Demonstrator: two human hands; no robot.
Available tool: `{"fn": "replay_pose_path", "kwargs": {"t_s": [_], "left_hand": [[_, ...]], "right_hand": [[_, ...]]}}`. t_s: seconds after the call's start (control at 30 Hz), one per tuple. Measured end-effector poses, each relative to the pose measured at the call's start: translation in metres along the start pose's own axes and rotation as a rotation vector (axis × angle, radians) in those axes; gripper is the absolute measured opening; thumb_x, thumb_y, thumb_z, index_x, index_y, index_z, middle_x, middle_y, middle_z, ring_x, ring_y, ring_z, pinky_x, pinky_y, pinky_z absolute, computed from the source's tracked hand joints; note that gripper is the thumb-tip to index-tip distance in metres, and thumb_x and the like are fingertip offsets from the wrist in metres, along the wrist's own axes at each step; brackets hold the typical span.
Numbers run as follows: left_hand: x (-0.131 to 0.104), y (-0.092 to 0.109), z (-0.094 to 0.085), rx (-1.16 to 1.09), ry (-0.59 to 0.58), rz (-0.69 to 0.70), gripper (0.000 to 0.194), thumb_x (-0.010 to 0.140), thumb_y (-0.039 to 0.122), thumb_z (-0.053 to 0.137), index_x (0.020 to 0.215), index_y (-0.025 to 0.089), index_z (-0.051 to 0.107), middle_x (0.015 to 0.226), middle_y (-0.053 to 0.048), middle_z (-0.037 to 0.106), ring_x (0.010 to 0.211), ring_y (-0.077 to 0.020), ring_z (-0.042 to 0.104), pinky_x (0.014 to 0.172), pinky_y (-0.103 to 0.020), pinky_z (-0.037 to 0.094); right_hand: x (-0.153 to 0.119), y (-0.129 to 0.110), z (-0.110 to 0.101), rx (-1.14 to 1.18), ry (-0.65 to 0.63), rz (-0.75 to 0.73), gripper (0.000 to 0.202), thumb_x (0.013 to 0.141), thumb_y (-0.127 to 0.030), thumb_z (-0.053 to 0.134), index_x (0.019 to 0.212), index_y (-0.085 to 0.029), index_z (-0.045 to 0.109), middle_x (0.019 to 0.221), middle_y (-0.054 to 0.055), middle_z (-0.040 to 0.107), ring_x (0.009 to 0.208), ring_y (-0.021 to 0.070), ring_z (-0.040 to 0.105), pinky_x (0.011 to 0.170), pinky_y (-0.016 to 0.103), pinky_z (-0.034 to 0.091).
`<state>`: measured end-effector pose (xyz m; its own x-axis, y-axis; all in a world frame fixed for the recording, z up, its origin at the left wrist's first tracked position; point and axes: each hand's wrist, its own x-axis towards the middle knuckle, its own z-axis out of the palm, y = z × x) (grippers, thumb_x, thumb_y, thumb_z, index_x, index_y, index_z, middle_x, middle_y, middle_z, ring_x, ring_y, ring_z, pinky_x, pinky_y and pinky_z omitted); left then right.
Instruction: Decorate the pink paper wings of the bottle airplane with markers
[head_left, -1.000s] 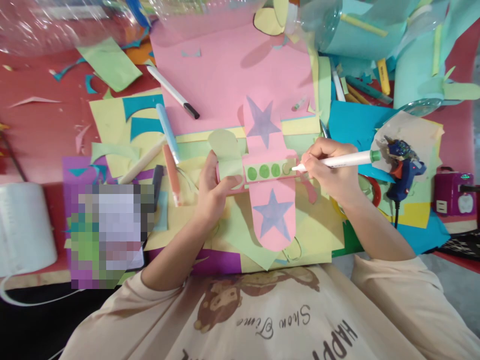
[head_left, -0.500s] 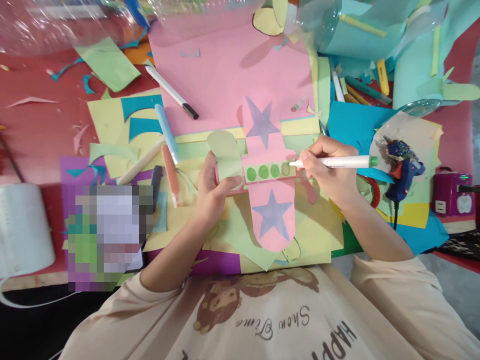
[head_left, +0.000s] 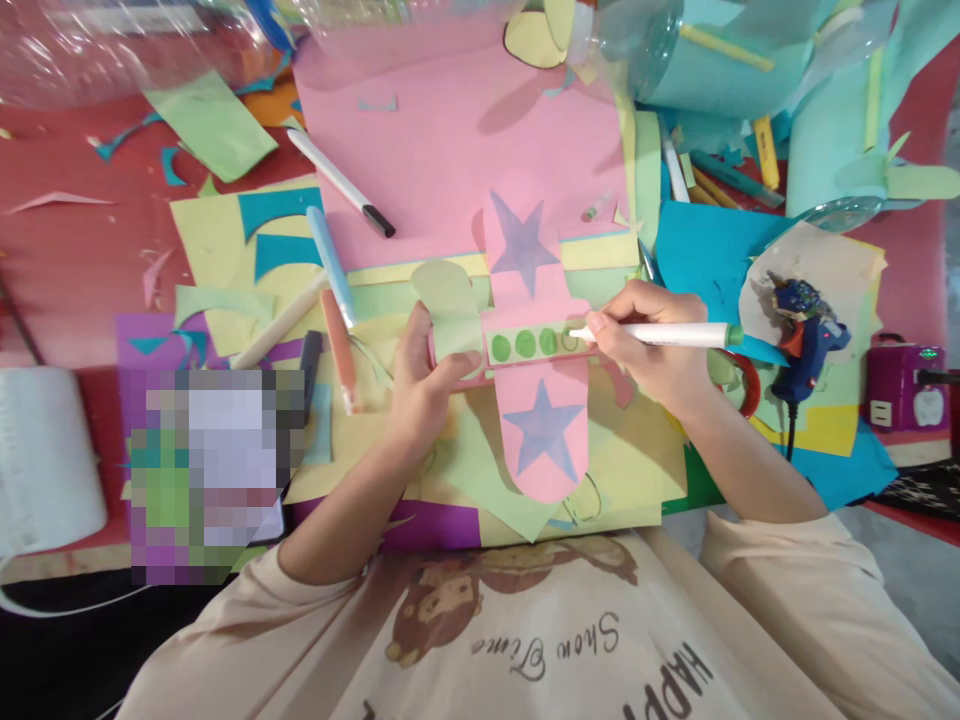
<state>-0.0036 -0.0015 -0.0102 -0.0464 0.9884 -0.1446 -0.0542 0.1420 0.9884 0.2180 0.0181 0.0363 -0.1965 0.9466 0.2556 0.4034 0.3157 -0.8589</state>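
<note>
A pink and pale green paper airplane (head_left: 541,392) lies in front of me, with a purple star on each wing and a row of green circles along its body. My left hand (head_left: 424,375) grips its left end between thumb and fingers. In my right hand (head_left: 651,335) is a white marker (head_left: 679,335) with a green end, held in a pinch. The marker's tip is at the rightmost circle, which is outlined in green and pale inside. The other three circles are filled in green.
Markers, including a black-tipped one (head_left: 341,180) and a light blue one (head_left: 330,265), lie to the left. A blue glue gun (head_left: 806,365) sits at the right near red-handled scissors (head_left: 746,385). Plastic bottles (head_left: 832,150) and paper scraps surround the work.
My right hand and the marker have shifted slightly left, with the tip now further over the last circle. My left hand keeps its grip on the paper airplane.
</note>
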Motion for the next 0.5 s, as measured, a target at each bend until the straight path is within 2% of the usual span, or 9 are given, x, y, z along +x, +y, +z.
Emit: {"fn": "replay_pose_path", "kwargs": {"t_s": [0.23,0.5], "left_hand": [[-0.0005,0.0016,0.0014,-0.034,0.01,-0.009,0.036,0.064,0.025,0.064,0.1,0.024,0.063,0.095,-0.001,0.059,0.083,-0.0188,0.055,0.069,-0.03,0.047],[-0.0007,0.0033,0.0012,-0.037,0.007,-0.028,0.04,0.062,0.023,0.064,0.102,0.025,0.063,0.092,-0.001,0.06,0.081,-0.0196,0.057,0.072,-0.032,0.05]], "right_hand": [[-0.0003,0.0007,-0.0019,0.009,-0.051,0.017,0.035,0.085,-0.032,0.063,0.056,-0.019,0.048,0.048,-0.005,0.048,0.044,0.0067,0.041,0.041,0.022,0.032],[0.0,0.0013,-0.0041,0.042,-0.092,0.042,0.035,0.083,-0.027,0.064,0.054,-0.019,0.046,0.047,-0.006,0.043,0.044,0.0067,0.038,0.043,0.022,0.032]]}}
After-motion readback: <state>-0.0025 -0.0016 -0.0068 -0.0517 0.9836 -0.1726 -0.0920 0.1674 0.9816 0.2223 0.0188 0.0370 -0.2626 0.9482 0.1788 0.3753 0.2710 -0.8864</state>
